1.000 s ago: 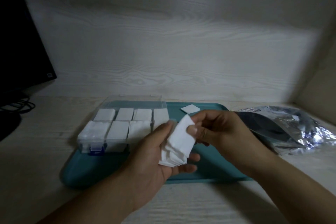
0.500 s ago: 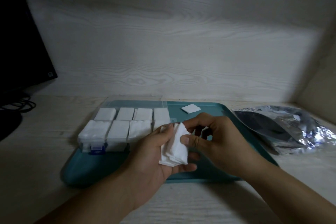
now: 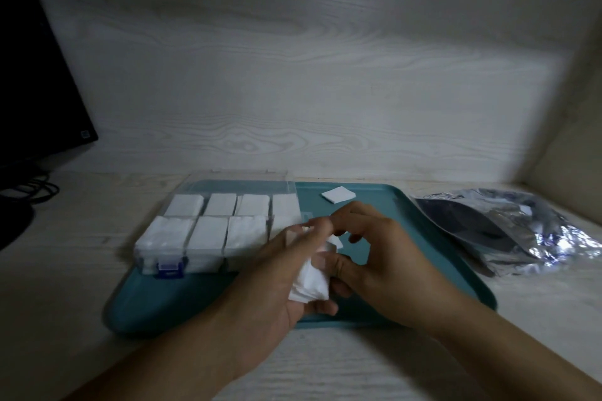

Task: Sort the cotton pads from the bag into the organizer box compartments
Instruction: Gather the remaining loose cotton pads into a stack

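Note:
A clear organizer box (image 3: 182, 257) with a blue latch sits on the left of a teal tray (image 3: 182, 306); its compartments hold white cotton pads. My left hand (image 3: 277, 290) holds a stack of white cotton pads (image 3: 309, 280) over the tray, just right of the box. My right hand (image 3: 378, 264) meets it from the right, thumb and fingers pinching the stack's upper edge. One loose pad (image 3: 337, 195) lies at the tray's far edge. The silver foil bag (image 3: 508, 228) lies open on the table to the right.
A dark monitor (image 3: 35, 81) with cables stands at the far left. A pale wood-grain wall rises behind the tray, and a side wall closes in at the right. Light wooden tabletop (image 3: 65, 303) surrounds the tray.
The stack has dropped lower in my left hand and looks more bunched. My right hand has moved down and left, closing onto the stack's top edge.

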`<action>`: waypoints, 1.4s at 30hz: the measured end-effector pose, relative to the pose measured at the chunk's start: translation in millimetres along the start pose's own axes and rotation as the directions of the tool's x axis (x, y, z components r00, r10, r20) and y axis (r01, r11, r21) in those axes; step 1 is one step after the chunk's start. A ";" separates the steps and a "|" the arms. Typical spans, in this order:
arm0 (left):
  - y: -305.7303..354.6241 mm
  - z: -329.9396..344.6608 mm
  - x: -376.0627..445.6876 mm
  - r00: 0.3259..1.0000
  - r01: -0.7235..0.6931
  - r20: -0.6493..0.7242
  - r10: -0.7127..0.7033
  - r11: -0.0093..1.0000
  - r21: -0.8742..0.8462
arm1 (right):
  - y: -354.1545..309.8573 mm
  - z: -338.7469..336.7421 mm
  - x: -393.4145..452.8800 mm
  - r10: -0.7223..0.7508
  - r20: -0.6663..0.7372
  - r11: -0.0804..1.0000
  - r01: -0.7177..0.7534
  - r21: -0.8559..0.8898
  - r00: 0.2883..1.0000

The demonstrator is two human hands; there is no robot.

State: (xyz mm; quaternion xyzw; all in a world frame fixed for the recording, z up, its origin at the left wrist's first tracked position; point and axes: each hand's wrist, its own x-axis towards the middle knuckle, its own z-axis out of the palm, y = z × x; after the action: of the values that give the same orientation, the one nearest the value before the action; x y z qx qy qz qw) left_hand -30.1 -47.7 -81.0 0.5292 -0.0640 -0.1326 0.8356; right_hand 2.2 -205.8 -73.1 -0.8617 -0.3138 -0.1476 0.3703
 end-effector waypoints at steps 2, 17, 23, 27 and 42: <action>1.5 1.2 -1.5 0.999 -0.017 -0.048 0.019 0.998 0.054 | 0.4 -3.3 1.6 0.037 -0.054 0.997 -0.034 0.070 0.998; 12.5 -4.7 3.6 0.962 -0.120 -0.250 0.111 0.992 -0.024 | 44.8 10.7 31.7 0.206 0.340 0.885 -0.026 -0.466 0.917; 12.9 -5.4 1.9 0.961 -0.122 -0.253 0.111 0.992 -0.028 | 37.0 -4.7 25.3 0.205 0.280 0.890 -0.060 -0.451 0.938; 13.6 -4.8 0.7 0.970 -0.097 -0.227 0.083 0.994 -0.048 | 30.2 -11.6 24.1 0.311 0.347 0.908 -0.168 -0.384 0.885; 8.5 -6.1 2.4 0.965 -0.133 -0.232 0.123 0.991 -0.028 | 9.4 -27.4 16.6 0.320 -0.024 0.900 -0.296 0.319 0.947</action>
State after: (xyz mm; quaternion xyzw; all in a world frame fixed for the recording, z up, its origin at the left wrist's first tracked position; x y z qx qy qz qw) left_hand -25.0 -39.7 -76.0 0.5176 0.0021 -0.0177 0.8554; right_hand 20.3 -223.6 -51.5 -0.8250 -0.1788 -0.0684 0.5318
